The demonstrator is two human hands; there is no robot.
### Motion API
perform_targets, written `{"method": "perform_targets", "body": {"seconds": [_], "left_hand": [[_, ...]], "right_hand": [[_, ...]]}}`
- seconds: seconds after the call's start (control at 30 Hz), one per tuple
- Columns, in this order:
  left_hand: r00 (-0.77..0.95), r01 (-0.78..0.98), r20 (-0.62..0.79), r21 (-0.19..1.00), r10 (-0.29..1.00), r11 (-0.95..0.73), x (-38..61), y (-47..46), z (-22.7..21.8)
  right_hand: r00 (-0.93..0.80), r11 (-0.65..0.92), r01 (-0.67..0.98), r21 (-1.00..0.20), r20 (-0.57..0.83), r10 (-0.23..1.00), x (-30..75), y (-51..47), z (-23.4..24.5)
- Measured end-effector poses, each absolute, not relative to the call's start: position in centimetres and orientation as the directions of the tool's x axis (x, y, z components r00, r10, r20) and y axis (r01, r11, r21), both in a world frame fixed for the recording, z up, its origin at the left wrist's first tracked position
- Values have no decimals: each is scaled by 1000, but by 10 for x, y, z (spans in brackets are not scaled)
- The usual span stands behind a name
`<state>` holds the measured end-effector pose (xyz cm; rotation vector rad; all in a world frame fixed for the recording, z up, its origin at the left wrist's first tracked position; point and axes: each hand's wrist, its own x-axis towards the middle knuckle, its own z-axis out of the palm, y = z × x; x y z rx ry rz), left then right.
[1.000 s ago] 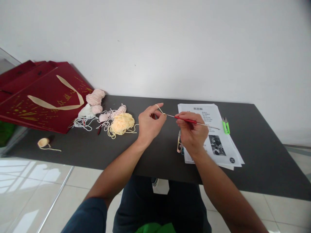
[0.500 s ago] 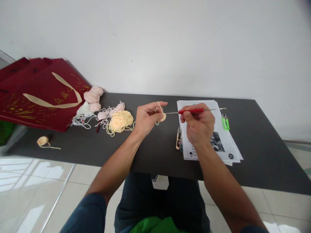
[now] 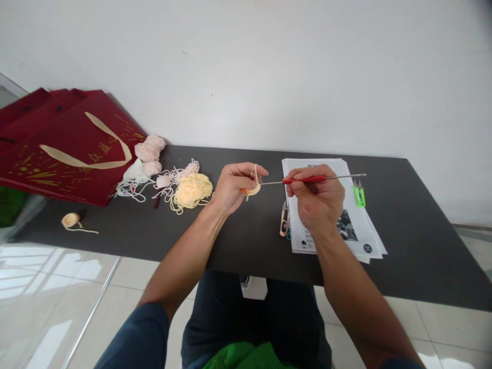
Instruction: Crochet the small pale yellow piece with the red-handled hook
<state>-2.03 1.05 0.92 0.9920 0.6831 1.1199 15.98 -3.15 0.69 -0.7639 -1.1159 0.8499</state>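
Observation:
Between the thumb and fingers of my left hand [image 3: 232, 188] is a small cream crochet piece [image 3: 253, 190]. A strand of yarn [image 3: 256, 174] loops over its index finger, which points right. My right hand [image 3: 319, 200] grips a crochet hook [image 3: 305, 180] by its red middle handle, held nearly level. The hook's left metal end reaches the crochet piece, though its tip is hidden there; the other end sticks out past my right hand. Left of my left hand lies a ball of pale yellow yarn [image 3: 192, 189].
Printed sheets [image 3: 330, 246] lie under my right hand, with thread snips [image 3: 284, 220] at their left edge and green snips [image 3: 359, 195] at their right. Pink yarn [image 3: 149, 148], red paper bags [image 3: 77, 148] and a small cream crocheted cup [image 3: 70, 220] occupy the table's left side.
The crochet piece has turned in my left hand, and the index finger and yarn loop have shifted slightly. My right hand and the hook have moved a little right.

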Motion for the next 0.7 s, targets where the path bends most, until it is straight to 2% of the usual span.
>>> {"method": "perform_targets", "body": {"seconds": [0.2,0.43,0.7], "left_hand": [[339,-449,46,885,940,119,-22,12,8],[185,-412,207,904,961,-115,-12,7,1],[67,-309,167,941,984,-138,-7,3,1]], "right_hand": [[192,387,-327,-862,341,920,160,-26,6],[214,197,-519,-832,97,972,154,-19,-6],[231,141,-558,-818,10,973,141,-22,-9]]}}
